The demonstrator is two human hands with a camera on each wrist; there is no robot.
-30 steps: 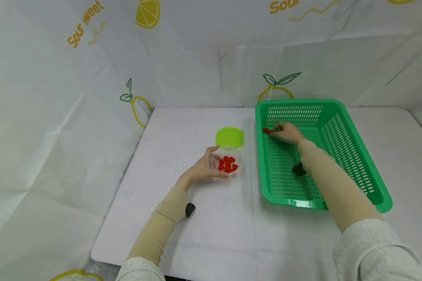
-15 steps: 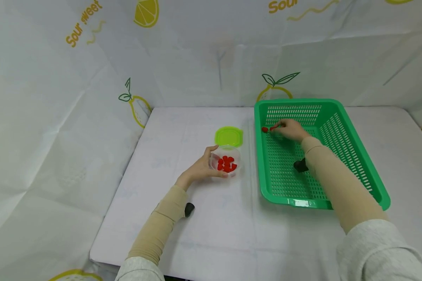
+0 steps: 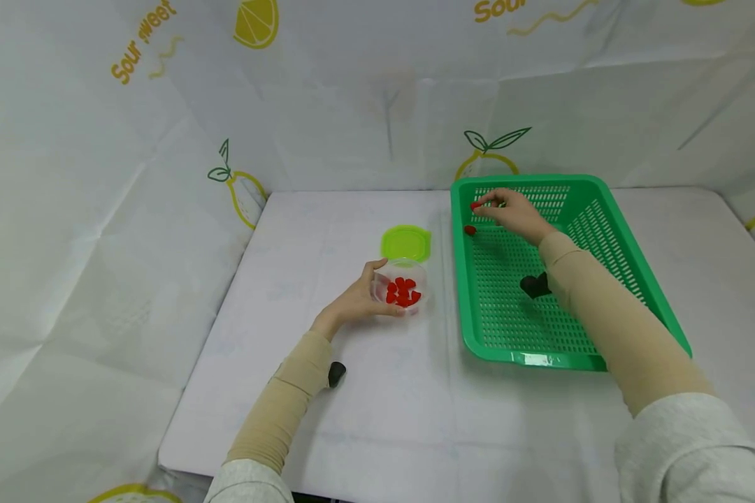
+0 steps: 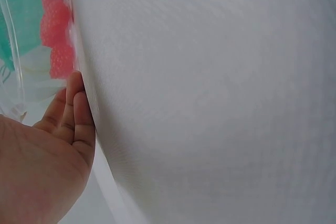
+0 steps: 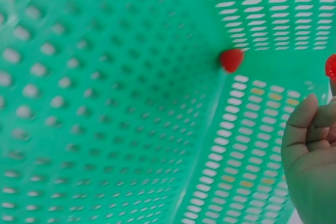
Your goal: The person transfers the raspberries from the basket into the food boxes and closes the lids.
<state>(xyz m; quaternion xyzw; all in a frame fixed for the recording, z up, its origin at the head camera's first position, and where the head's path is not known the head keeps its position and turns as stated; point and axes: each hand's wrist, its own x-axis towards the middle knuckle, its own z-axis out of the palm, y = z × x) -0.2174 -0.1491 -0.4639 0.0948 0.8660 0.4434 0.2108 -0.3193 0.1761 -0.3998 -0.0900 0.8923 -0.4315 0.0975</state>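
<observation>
My left hand (image 3: 355, 302) curls round a small clear tub (image 3: 401, 286) of several red berry-like pieces (image 3: 400, 290) on the white table; the left wrist view shows its fingers (image 4: 73, 119) against the tub wall (image 4: 16, 77). My right hand (image 3: 509, 212) is raised inside the far left corner of the green basket (image 3: 629, 279) and pinches one red piece (image 3: 475, 205), seen at the right wrist view's edge as the same red piece (image 5: 331, 66). Another red piece (image 3: 470, 230) lies on the basket floor in that corner, shown too by the right wrist camera (image 5: 231, 59).
A lime-green lid (image 3: 406, 242) lies flat just behind the tub. The basket's slotted walls (image 5: 273, 9) rise round my right hand. White sheeting with lemon prints walls the table at the back and left. Black wrist cameras (image 3: 336, 373) sit under each forearm.
My right hand has lifted from the basket floor toward the far rim with one red piece pinched, leaving another on the floor. The left hand has stayed on the tub.
</observation>
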